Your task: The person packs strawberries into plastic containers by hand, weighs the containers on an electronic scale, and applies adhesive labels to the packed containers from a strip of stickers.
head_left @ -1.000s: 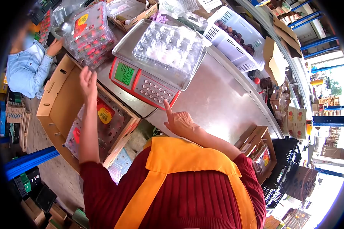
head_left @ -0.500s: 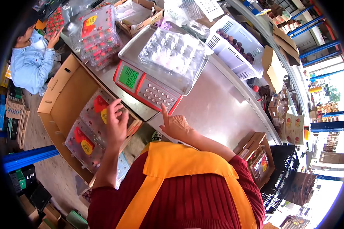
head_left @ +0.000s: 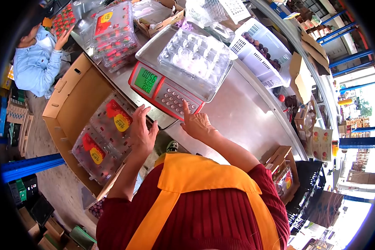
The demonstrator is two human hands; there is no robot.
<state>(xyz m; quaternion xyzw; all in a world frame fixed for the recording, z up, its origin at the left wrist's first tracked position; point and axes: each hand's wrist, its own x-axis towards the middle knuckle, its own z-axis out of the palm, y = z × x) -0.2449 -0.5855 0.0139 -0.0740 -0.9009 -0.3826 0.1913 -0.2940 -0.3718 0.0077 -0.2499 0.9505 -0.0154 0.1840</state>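
Observation:
My right hand (head_left: 201,126) holds nothing. Its index finger points out over the keypad (head_left: 175,101) of a red digital scale (head_left: 157,103), the tip at or just over the keys near its right end. Green digits glow on the scale's display (head_left: 146,81). A clear plastic tray with round hollows (head_left: 196,56) lies on the metal weighing pan (head_left: 148,53). My left hand (head_left: 145,131), empty with fingers apart, hovers by the near edge of an open cardboard box (head_left: 68,96). Inside that box are clear packs with red and yellow labels (head_left: 120,118).
Stacked strawberry packs (head_left: 112,39) stand behind the box. At the far left a person in a blue shirt (head_left: 37,66) holds a pack of strawberries (head_left: 64,20). A white basket (head_left: 260,52) holds dark round fruit. A small carton (head_left: 281,175) sits on the metal table (head_left: 241,121) at right.
My right index finger has moved from the keypad's lower edge up onto the key area. My left hand has shifted right, away from the labelled packs. The whole view has shifted slightly.

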